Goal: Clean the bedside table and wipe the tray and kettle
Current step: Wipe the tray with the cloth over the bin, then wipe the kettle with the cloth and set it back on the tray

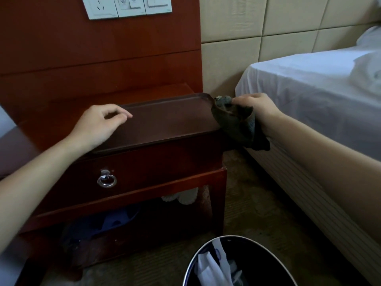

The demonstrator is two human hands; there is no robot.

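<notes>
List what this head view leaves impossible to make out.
- Kettle: nowhere in the head view.
- Tray left end: covered by the left hand.
- Tray right corner: behind the cloth the right hand holds.
- Bin: cut off by the bottom edge.
- Blue thing and white thing below: shadow, too dark to identify.

The grey-green terry cloth (237, 124) in my right hand (255, 108) looks coarse and matt, the dark brown rectangular tray (169, 120) smooth with a dull sheen, the red-brown wooden bedside table (165, 162) glossy with varnish, its round metal ring pull (107, 180) bright and polished, the white bed sheet (309, 79) matt fabric.
</notes>
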